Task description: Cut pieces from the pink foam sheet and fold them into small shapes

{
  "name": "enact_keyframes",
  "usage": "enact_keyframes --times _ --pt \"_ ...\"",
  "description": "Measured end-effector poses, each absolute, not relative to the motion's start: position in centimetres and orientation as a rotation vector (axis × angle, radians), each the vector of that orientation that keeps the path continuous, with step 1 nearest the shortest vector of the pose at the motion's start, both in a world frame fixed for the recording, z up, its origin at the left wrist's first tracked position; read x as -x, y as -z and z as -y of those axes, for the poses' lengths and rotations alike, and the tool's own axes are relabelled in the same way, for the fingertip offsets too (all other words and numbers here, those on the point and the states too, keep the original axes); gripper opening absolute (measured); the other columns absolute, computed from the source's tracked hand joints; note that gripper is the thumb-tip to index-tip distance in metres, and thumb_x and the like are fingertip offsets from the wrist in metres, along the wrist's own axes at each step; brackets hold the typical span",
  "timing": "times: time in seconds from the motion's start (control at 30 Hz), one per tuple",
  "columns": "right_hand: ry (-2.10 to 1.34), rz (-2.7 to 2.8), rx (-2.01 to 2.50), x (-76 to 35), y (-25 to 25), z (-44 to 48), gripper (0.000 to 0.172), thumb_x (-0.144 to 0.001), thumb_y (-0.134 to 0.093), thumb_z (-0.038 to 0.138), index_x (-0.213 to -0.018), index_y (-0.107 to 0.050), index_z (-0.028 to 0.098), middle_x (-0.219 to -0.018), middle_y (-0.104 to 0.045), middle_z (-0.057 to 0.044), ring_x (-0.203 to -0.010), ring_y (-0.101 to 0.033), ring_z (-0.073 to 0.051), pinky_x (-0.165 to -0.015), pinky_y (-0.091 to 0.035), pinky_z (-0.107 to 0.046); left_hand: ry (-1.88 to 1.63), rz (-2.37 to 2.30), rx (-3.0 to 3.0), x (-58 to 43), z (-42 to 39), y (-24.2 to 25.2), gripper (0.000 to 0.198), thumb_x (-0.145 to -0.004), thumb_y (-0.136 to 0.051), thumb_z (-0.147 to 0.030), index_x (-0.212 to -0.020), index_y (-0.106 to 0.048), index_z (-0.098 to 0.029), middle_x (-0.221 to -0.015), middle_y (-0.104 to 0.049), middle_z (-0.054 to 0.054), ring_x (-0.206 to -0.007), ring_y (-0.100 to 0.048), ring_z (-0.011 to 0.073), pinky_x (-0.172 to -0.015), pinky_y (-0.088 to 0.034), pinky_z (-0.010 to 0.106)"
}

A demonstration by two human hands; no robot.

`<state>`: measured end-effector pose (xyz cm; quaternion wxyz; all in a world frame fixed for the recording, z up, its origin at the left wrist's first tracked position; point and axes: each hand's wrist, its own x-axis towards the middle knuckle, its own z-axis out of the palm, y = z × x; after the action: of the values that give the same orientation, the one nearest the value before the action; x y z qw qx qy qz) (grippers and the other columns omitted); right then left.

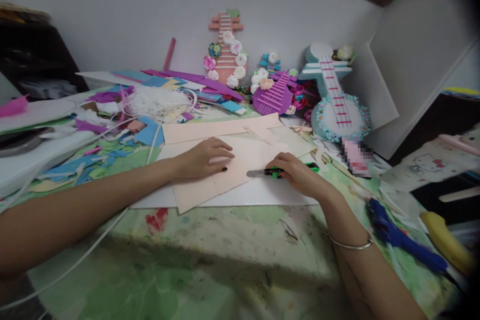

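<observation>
My left hand lies flat, fingers stretched, pressing down a pale peach foam sheet on the table. My right hand is closed around a green utility knife whose metal blade points left and rests on the sheet's edge. A white board lies under the sheet. A thin metal bangle sits on my right wrist.
Foam guitar models with paper flowers, pink, purple and teal, stand at the back. Coloured foam scraps and white cord crowd the left. A blue glue gun and a yellow tool lie at the right.
</observation>
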<state>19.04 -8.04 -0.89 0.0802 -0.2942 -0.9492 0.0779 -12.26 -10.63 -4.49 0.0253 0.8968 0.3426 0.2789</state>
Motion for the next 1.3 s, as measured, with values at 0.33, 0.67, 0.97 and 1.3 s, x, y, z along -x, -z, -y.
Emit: enact_keyframes --times 0.33,0.67,0.97,1.3 --pt "-0.319 2.838 0.825 -19.1 1.1 8.0 0.054 -0.073 -0.038 -0.007 -0.113 -0.058 0.023 -0.108 -0.054 -0.008 -0.104 -0.050 -0.022 -0.087 -0.044 -0.037 -0.448 -0.986 -2.918 8.3 10.8 2.2 0.042 -0.091 -0.048 -0.029 -0.129 -0.050 -0.013 -0.135 -0.051 0.015 -0.128 -0.044 0.0279 -0.104 -0.035 0.042" --pt "-0.327 2.851 0.790 -18.7 0.9 8.5 0.054 -0.074 -0.038 -0.007 -0.113 -0.058 0.025 -0.107 -0.054 -0.008 -0.103 -0.051 -0.022 -0.087 -0.044 -0.036 -0.344 -1.124 -2.660 5.9 11.5 5.0 0.044 -0.099 -0.022 -0.025 -0.140 -0.032 -0.013 -0.149 -0.033 0.013 -0.141 -0.022 0.0227 -0.112 -0.021 0.044" --pt "-0.312 2.864 0.768 -17.7 0.9 9.2 0.054 -0.075 -0.038 -0.006 -0.115 -0.057 0.024 -0.108 -0.054 -0.008 -0.103 -0.050 -0.022 -0.088 -0.043 -0.037 -0.353 -1.124 -2.722 6.2 11.1 4.9 0.042 -0.098 -0.025 -0.022 -0.136 -0.038 -0.010 -0.145 -0.039 0.016 -0.138 -0.030 0.0237 -0.110 -0.025 0.041" --pt "-0.261 2.846 0.805 -18.3 0.7 8.4 0.051 -0.075 -0.037 -0.006 -0.111 -0.059 0.022 -0.104 -0.055 -0.010 -0.099 -0.051 -0.023 -0.085 -0.043 -0.038 -0.535 -1.192 -2.589 5.5 10.3 5.2 0.038 -0.097 -0.027 -0.020 -0.131 -0.045 -0.015 -0.142 -0.045 0.011 -0.137 -0.033 0.0223 -0.107 -0.031 0.042"
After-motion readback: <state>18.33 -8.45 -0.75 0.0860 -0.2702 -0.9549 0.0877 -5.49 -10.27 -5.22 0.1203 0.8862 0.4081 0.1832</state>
